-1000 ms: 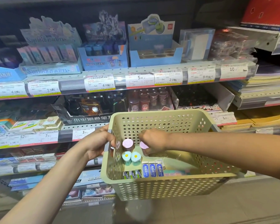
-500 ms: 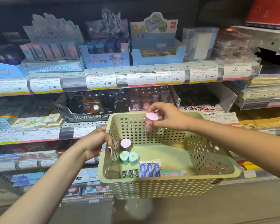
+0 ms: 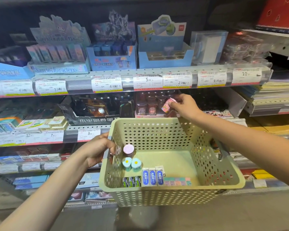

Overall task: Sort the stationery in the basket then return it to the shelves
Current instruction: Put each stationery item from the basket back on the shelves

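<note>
The left hand (image 3: 99, 150) curls its fingers round the left handle of the basket (image 3: 227, 184) at about 9 o'clock of the basket, holding it level in front of the shelves. The right hand (image 3: 184, 105) is raised past the basket's far rim at 12 o'clock and pinches a pink tub (image 3: 167, 105) between thumb and fingertips, the tub tilted on its side right at the display box of matching tubs (image 3: 150, 105) on the middle shelf.

To do this well, I judge the tub should be turned upright before it goes in, set into a free slot among its like, and let go only once it stands. The basket should be kept level so the sorted rows do not slide.

In the basket, from left to right: a pink-lidded tub (image 3: 128, 150) and two blue tubs (image 3: 131, 164) at 9 o'clock, dark packs (image 3: 131, 181), three blue-and-white erasers (image 3: 153, 178) and pastel erasers (image 3: 177, 181) along the near wall at 6 o'clock.

Readable writing, left to right: "Sanrio characters" on a box (image 3: 57, 69) on the top shelf; price tags (image 3: 107, 84) showing 4.00, 2.0, 4.00, 5.00, 2.0, 9.45 and 10; lower tags 12, 7 and 3. Other print is too small to read.
</note>
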Motion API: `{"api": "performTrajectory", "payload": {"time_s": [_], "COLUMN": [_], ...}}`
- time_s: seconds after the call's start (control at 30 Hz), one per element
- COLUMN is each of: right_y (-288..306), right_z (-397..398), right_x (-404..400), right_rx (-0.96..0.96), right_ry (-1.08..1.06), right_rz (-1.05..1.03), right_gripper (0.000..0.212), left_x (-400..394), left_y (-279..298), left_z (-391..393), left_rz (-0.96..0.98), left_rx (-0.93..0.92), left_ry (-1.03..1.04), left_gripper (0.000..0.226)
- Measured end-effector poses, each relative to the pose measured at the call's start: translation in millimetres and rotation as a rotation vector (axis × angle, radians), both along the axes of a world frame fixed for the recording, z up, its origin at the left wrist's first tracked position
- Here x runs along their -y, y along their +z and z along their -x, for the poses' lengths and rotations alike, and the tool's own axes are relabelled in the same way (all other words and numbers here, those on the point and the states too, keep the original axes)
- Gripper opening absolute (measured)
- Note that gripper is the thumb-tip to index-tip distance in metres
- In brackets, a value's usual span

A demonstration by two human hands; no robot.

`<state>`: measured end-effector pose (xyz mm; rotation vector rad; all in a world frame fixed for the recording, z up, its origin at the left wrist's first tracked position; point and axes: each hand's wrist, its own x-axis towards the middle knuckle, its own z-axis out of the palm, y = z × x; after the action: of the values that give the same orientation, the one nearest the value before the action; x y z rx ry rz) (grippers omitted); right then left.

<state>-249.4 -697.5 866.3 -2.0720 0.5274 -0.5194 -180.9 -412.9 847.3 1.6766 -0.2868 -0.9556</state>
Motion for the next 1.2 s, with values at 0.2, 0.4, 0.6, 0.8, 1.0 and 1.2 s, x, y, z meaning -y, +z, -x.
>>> {"api": "performTrajectory", "payload": {"time_s": [0.2,0.4,0.6,0.8,1.0,1.2], "right_y": [-0.5,-7.4,-7.2,-11.2,-7.1,-4.4], "right_z": [-17.6,-30.8,-31.9,-35.6,-36.0,-31.3], "right_x": [5.4,10.9,8.2,7.4,5.8,2.8], "right_rx": [-0.094,-0.205,-0.196,-0.232,-0.28,-0.31], "right_ry": [0.033,0.023,0.057,0.071,0.085,0.087], "right_rz": [0.228,0.351,0.444,0.473,0.531,0.68], "right_gripper": [0.03,0.034,0.035,0.027,0.028,0.024], "left_x": [-3.3,-6.1,-5.8,-3.3,-2.1,-0.6], "left_y": [1.1,-1.3,-3.3,0.4,1.2,0.2], "left_z": [1.7,1.4,1.6,2.4,2.6,3.9], "left_rz": [0.0,0.002,0.008,0.02,0.015,0.014], "left_rx": [-0.003,-0.008,-0.018,-0.027,-0.022,-0.015], "left_ry": [0.01,0.035,0.044,0.032,0.038,0.04], "left_gripper": [0.046,0.047,0.048,0.044,0.043,0.043]}}
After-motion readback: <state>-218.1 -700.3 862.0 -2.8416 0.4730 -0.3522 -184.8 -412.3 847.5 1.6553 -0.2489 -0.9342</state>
